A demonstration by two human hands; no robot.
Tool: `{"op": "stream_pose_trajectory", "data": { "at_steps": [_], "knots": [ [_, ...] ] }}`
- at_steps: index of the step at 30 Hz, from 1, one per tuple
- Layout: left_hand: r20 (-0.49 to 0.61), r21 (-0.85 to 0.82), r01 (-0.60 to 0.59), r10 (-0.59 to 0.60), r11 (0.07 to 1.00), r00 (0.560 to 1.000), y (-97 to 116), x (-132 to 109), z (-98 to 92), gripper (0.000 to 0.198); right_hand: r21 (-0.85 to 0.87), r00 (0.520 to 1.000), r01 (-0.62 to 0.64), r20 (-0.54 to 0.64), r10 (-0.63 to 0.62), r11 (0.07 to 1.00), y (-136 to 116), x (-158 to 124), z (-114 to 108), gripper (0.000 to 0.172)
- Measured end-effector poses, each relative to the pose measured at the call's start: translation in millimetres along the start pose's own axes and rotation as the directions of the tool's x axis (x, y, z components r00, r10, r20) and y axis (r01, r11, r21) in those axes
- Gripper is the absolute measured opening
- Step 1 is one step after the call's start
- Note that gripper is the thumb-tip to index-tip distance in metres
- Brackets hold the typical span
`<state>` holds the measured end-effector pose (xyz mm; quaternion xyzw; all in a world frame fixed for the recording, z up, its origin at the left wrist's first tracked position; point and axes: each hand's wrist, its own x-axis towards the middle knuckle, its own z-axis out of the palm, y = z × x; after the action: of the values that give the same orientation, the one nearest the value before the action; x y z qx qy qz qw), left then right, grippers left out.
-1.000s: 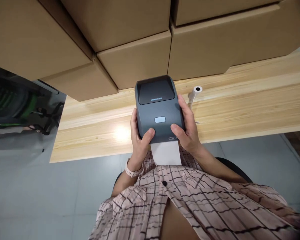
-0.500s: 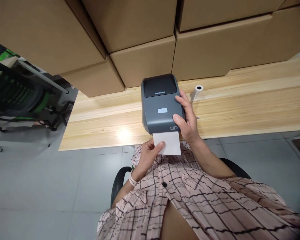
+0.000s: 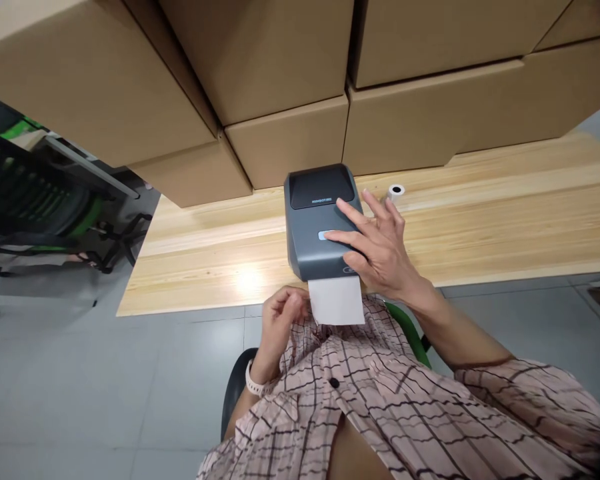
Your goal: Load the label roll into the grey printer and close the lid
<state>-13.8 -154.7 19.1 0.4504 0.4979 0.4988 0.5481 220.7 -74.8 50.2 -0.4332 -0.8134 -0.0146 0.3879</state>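
Observation:
A dark grey label printer (image 3: 305,257) stands on the wooden table near its front edge. From its front slot hangs a white paper strip (image 3: 337,303). My right hand (image 3: 383,250) lies over the printer's right side with fingers spread, holding nothing. Its index fingertip touches the light blue button (image 3: 323,235) on the lid. Just left of the paper is my left hand (image 3: 283,317), fingers curled in with nothing seen in them. It looks apart from the strip. Behind the right hand, a white paper roll (image 3: 396,192) sits on the table, partly covered by fingers.
Brown cardboard boxes (image 3: 287,143) are stacked along the back of the wooden table (image 3: 205,247). A black and green office chair (image 3: 40,193) is on the floor at the left. My lap lies close below the table edge.
My left hand has let go of the paper strip and drawn back left. My right hand has shifted from gripping the printer's side to laying its index finger on the button.

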Motion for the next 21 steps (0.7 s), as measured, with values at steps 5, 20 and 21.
{"op": "stream_pose_trajectory", "data": {
  "at_steps": [5, 20, 21],
  "knots": [
    [-0.198, 0.080, -0.242, 0.254, 0.967, 0.947, 11, 15, -14.3, 0.033, 0.015, 0.988, 0.071, 0.135, -0.073, 0.997, 2, 22, -8, 0.035],
    [-0.082, 0.200, -0.379, 0.401, 0.904, 0.913, -4, 41, 23.1, 0.064, 0.417, 0.940, -0.304, -0.014, 0.340, 0.857, 4, -43, 15, 0.068],
    [-0.088, 0.208, -0.375, 0.399, 0.904, 0.913, -6, 42, 23.4, 0.065, 0.427, 0.940, -0.301, -0.019, 0.342, 0.852, 4, -44, 17, 0.068]
  ]
}}
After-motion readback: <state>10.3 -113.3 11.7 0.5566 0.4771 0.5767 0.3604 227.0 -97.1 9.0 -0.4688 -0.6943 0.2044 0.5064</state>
